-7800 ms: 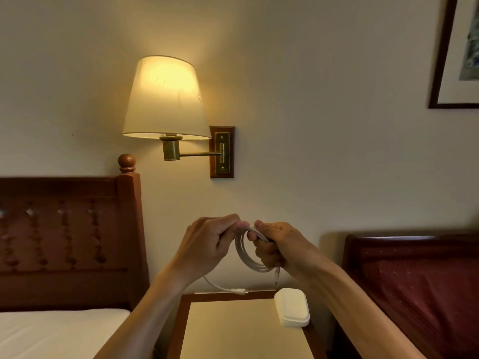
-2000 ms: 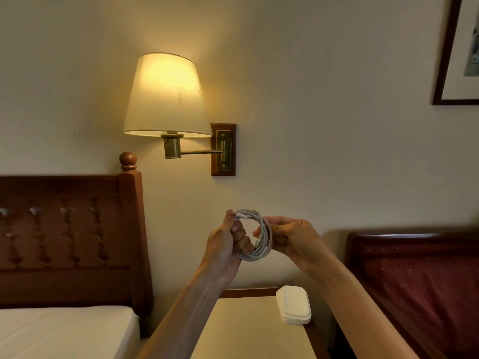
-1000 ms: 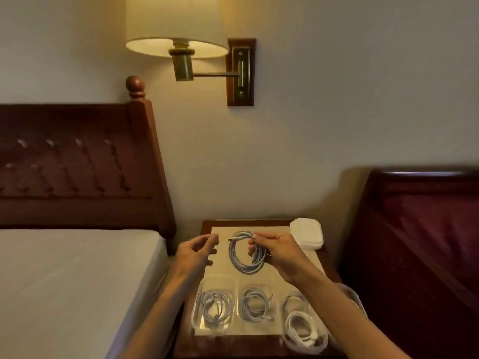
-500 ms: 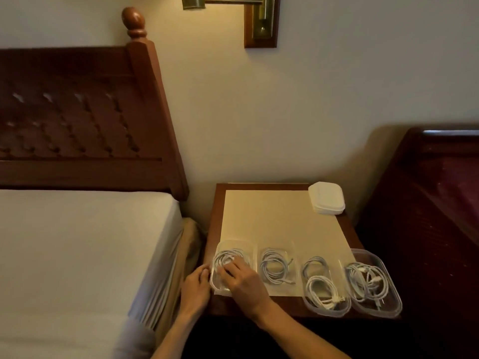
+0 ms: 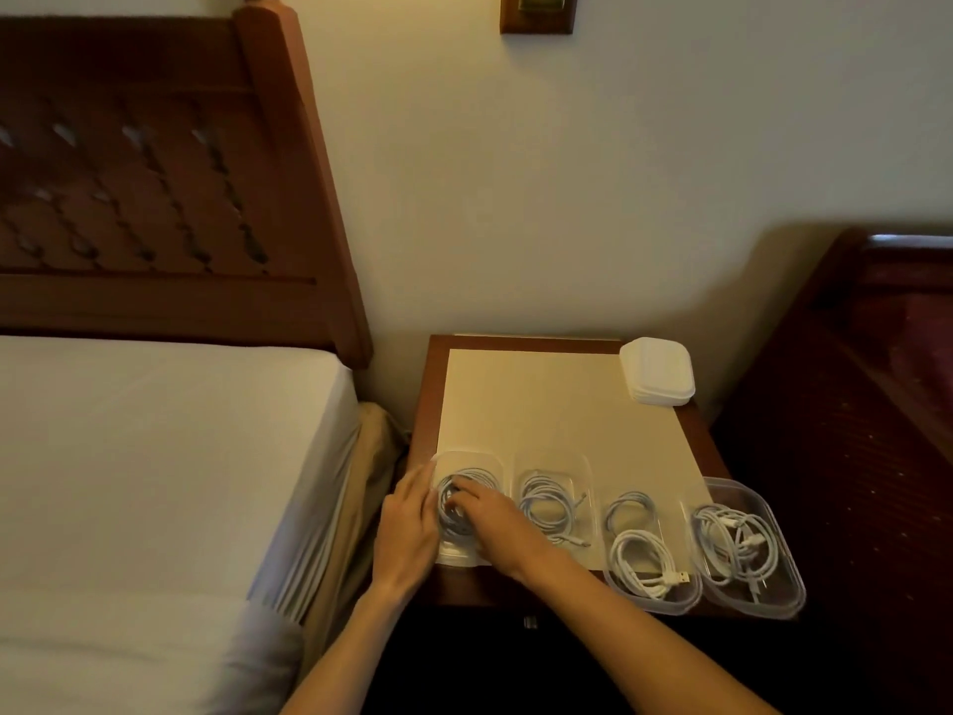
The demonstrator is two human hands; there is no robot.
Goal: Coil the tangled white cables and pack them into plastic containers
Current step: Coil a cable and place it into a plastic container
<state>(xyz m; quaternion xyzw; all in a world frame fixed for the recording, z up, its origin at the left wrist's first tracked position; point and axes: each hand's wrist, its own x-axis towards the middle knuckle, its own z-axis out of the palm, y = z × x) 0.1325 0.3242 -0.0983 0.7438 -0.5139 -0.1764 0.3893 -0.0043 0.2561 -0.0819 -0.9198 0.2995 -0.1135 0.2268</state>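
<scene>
Down at the lower middle of the frame, four clear plastic containers stand in a row along the near edge of a wooden nightstand point(image 5: 428, 384), each with rounded corners and each holding white cable wound into loose rings. The leftmost container point(image 5: 482, 459) holds a coil point(image 5: 466, 479) of thin, slightly greyish-white cable, several loops lying flat inside its walls. The right hand point(image 5: 497, 523) lies over that coil with its fingers bent down onto the loops, pressing them into the container; whether they actually pinch the cable cannot be told. The left hand point(image 5: 407, 528) rests against the container's left wall, fingers straight and relaxed, touching the rim.

Just to the right, the second container point(image 5: 585, 469) holds a similar flat coil point(image 5: 546, 503) with one end sticking out toward the lower right. The third container point(image 5: 613, 580) has two rings of cable point(image 5: 639, 557), a small one above a brighter white one, and a plug with a metal tip lies at its lower right. The fourth container point(image 5: 791, 585), nearest the right edge of the nightstand, holds a looser bundle point(image 5: 735, 541) with crossing strands.

A beige mat point(image 5: 546, 405) covers most of the nightstand top. At its upper right corner sits a stack of white lids point(image 5: 657, 371). A bed with a white sheet point(image 5: 154, 456) fills the left of the frame below a carved wooden headboard point(image 5: 154, 198).
</scene>
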